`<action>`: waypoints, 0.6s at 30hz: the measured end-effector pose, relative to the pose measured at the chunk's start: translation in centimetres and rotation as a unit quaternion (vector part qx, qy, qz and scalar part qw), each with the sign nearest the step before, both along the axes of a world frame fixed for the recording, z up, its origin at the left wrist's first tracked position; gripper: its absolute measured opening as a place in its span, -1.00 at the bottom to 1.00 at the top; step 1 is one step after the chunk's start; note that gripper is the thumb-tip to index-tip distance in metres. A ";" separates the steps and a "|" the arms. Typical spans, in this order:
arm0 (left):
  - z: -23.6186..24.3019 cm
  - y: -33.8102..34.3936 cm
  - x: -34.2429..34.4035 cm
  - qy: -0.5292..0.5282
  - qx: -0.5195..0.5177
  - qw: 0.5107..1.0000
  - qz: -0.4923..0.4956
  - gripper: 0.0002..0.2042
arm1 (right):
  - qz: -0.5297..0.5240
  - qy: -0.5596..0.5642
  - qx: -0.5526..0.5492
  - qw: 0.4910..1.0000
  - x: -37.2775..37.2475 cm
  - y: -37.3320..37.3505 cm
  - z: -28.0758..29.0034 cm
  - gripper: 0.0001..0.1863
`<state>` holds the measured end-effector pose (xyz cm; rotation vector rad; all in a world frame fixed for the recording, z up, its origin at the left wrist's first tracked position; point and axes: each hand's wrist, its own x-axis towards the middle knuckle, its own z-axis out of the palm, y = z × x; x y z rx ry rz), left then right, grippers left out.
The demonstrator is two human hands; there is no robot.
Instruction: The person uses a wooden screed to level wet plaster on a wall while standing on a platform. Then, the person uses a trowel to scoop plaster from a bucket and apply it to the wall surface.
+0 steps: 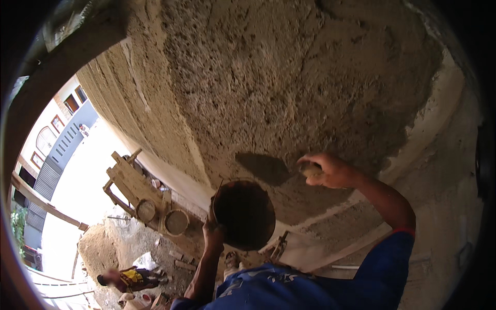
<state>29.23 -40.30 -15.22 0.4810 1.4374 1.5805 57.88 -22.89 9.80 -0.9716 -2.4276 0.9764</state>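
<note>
My left hand (213, 233) grips the side of a dark round bucket (268, 222), tilted so its mouth faces me. Deep shadow hides what is inside. A thin wire handle shows at its upper rim. Above and to the right, my right hand (330, 171) is closed around a trowel, close to the wall. The trowel's dark, leaf-shaped blade (263, 168) points left over the plaster; the join to its handle is hard to make out. The wall (289, 77) carries rough, damp-looking mortar, darker in the middle than along its smoother left strip (150, 119).
Lower left, a mortar-stained plank platform (129, 181) stands by two buckets (176, 222) of grey mix. Beyond lie a sand pile (98, 245) and loose bricks (185, 265). A person in a yellow-and-dark top (137, 278) is below; another person (84, 130) is far off outside.
</note>
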 end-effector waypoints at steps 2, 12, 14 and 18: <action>2.3 1.1 1.3 0.049 -0.012 0.998 -0.036 -0.66 | 0.037 -0.190 0.125 0.973 0.9 -0.5 -6.2 -0.59; 4.7 5.8 4.1 0.200 0.052 0.948 -0.242 -0.45 | 0.089 -0.449 0.135 0.879 -0.1 -4.1 -14.7 -0.84; 6.6 6.5 5.8 0.199 0.083 0.947 -0.239 -0.44 | 0.043 -0.380 0.099 0.919 2.1 -4.9 -17.2 -0.84; 5.2 6.5 7.0 0.184 0.052 0.946 -0.260 -0.42 | -0.049 -0.311 -0.059 0.947 3.1 -6.5 -19.6 -0.73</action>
